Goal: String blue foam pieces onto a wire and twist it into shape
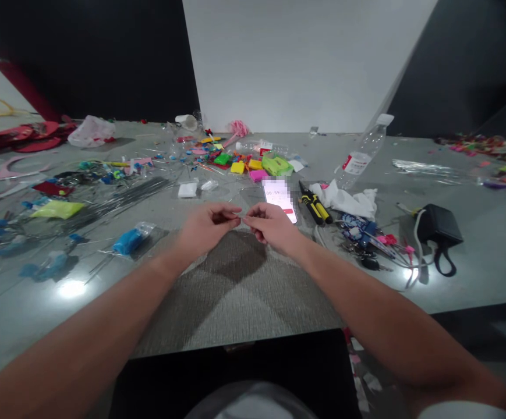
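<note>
Two hands meet over the middle of the grey worktop, fingertips pointed toward each other. The left hand and the right hand each pinch one end of a thin wire, which is too fine to make out fully. Both sets of fingers are closed on it, thumbs pressed against forefingers. The wire's long axis runs left to right between the two pinches, roughly level and held just above the worktop, with only a short stretch showing in the gap. Neither hand is nearer than the other; the wire sits midway between them.

Just behind the right hand lies a phone with a lit screen, and beside that a pair of yellow-handled pliers. A clear plastic bottle leans further right, near crumpled white tissue and a black pouch. To the left, a bundle of long straight wires lies across the worktop, near a blue packet. Small bright foam pieces scatter toward the back.
</note>
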A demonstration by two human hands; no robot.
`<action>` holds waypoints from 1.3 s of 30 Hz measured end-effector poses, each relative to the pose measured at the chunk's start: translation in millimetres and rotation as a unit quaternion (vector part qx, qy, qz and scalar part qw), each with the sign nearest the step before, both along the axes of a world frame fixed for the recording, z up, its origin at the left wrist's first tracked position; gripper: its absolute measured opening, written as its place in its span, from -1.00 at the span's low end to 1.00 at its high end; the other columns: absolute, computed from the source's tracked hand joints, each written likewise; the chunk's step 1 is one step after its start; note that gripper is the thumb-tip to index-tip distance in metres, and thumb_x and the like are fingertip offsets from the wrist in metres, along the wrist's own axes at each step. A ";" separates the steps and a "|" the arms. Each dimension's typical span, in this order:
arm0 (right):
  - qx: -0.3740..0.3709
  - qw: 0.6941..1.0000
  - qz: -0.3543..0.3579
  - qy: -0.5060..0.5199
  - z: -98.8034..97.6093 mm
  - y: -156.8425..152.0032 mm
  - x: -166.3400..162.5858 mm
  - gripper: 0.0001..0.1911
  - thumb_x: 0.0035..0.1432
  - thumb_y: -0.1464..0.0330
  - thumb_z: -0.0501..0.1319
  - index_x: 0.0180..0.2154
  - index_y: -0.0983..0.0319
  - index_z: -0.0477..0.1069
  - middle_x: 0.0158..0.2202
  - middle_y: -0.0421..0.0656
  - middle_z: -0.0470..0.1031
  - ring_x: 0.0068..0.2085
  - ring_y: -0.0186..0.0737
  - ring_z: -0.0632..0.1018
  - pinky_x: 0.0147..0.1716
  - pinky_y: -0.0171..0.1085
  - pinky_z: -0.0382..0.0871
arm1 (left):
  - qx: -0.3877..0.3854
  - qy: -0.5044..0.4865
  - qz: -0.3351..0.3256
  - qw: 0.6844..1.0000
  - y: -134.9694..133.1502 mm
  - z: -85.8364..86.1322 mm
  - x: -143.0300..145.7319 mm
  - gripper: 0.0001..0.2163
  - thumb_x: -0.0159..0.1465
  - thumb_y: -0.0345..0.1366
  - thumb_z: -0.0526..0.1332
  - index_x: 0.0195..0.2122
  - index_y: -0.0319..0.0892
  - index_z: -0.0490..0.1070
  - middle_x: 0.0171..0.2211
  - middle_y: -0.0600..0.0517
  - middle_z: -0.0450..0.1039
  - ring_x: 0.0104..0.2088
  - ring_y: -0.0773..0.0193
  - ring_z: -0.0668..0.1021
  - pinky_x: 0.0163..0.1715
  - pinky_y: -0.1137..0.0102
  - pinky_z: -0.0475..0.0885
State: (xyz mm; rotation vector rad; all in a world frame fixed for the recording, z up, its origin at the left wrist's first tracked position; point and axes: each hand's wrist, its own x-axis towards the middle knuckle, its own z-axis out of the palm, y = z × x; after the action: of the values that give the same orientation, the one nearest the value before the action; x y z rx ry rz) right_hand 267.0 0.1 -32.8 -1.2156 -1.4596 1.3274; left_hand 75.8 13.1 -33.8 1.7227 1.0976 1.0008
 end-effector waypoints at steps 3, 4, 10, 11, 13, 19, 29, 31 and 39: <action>-0.032 0.999 -0.003 0.008 -1.4 -0.5 -2.4 -0.88 0.24 0.36 0.26 -0.35 0.19 0.35 -0.58 -0.30 0.37 -0.65 -0.44 0.33 -0.75 -0.42 0.17 | 0.060 0.067 0.010 0.996 -2.6 1.6 0.4 -0.87 0.22 -0.29 0.33 -0.21 -0.11 0.63 -0.27 -0.01 0.65 -0.26 0.20 0.61 -0.17 0.28 0.49; -0.037 0.999 -0.004 0.010 -2.1 -0.8 -3.0 -0.88 0.24 0.37 0.27 -0.34 0.20 0.36 -0.57 -0.29 0.38 -0.65 -0.43 0.34 -0.76 -0.43 0.17 | 0.079 0.087 0.014 0.993 -3.4 2.5 0.7 -0.89 0.23 -0.32 0.32 -0.24 -0.09 0.63 -0.29 0.00 0.65 -0.27 0.20 0.60 -0.17 0.28 0.48; -0.029 1.000 -0.002 0.013 -3.1 -3.9 -4.8 -0.91 0.24 0.38 0.28 -0.30 0.18 0.37 -0.54 -0.29 0.42 -0.64 -0.42 0.39 -0.76 -0.42 0.24 | 0.147 0.156 0.027 0.976 -4.7 4.3 1.3 -0.88 0.24 -0.40 0.25 -0.29 -0.11 0.60 -0.32 0.02 0.62 -0.30 0.21 0.58 -0.23 0.32 0.45; -0.027 1.000 -0.002 0.014 -2.6 -4.6 -5.1 -0.91 0.25 0.39 0.27 -0.30 0.18 0.37 -0.54 -0.29 0.42 -0.64 -0.42 0.39 -0.76 -0.42 0.25 | 0.152 0.161 0.029 0.975 -4.5 3.7 1.2 -0.87 0.25 -0.40 0.25 -0.29 -0.11 0.60 -0.31 0.02 0.62 -0.29 0.21 0.58 -0.22 0.32 0.45; -0.028 0.999 -0.003 0.016 -1.2 -6.1 -5.9 -0.92 0.26 0.40 0.26 -0.29 0.18 0.36 -0.53 -0.29 0.43 -0.63 -0.42 0.40 -0.76 -0.43 0.26 | 0.157 0.167 0.030 0.973 -4.3 2.4 1.0 -0.86 0.26 -0.40 0.24 -0.27 -0.10 0.60 -0.29 0.02 0.63 -0.28 0.21 0.59 -0.21 0.32 0.45; -0.029 0.999 -0.011 0.025 -3.4 -9.5 -10.1 -0.91 0.27 0.42 0.24 -0.29 0.18 0.33 -0.53 -0.31 0.41 -0.62 -0.41 0.42 -0.74 -0.41 0.30 | 0.154 0.181 0.031 0.971 -3.3 0.7 0.3 -0.85 0.27 -0.38 0.23 -0.25 -0.10 0.61 -0.26 0.01 0.65 -0.24 0.19 0.61 -0.20 0.31 0.46; -0.039 0.998 -0.024 0.051 -8.9 -9.8 -14.5 -0.90 0.27 0.42 0.25 -0.30 0.18 0.33 -0.56 -0.32 0.40 -0.64 -0.41 0.40 -0.74 -0.42 0.26 | 0.136 0.194 0.018 0.971 -1.2 -2.0 0.4 -0.88 0.27 -0.41 0.18 -0.29 -0.14 0.52 -0.34 0.01 0.61 -0.32 0.21 0.59 -0.29 0.34 0.42; -0.055 0.996 -0.026 0.069 -7.1 -10.1 -15.8 -0.90 0.26 0.44 0.23 -0.30 0.18 0.32 -0.55 -0.32 0.40 -0.63 -0.40 0.41 -0.73 -0.40 0.27 | 0.144 0.195 0.024 0.970 -1.8 -1.6 0.2 -0.89 0.25 -0.42 0.20 -0.32 -0.14 0.52 -0.36 0.01 0.59 -0.33 0.19 0.56 -0.28 0.31 0.41; -0.076 0.988 -0.028 0.130 -2.0 -11.0 -13.6 -0.85 0.20 0.38 0.30 -0.36 0.22 0.35 -0.56 -0.28 0.39 -0.58 -0.37 0.41 -0.65 -0.36 0.28 | 0.149 0.134 -0.004 0.980 -6.6 7.1 -0.9 -0.88 0.23 -0.40 0.28 -0.32 -0.07 0.61 -0.24 0.00 0.55 -0.15 0.14 0.51 0.00 0.23 0.36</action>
State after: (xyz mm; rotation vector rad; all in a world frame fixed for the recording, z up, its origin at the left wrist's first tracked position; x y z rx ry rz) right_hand 253.4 -10.9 -34.8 -1.1224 -1.1501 1.5190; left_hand 74.9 6.5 -26.7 2.1517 1.1515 0.9853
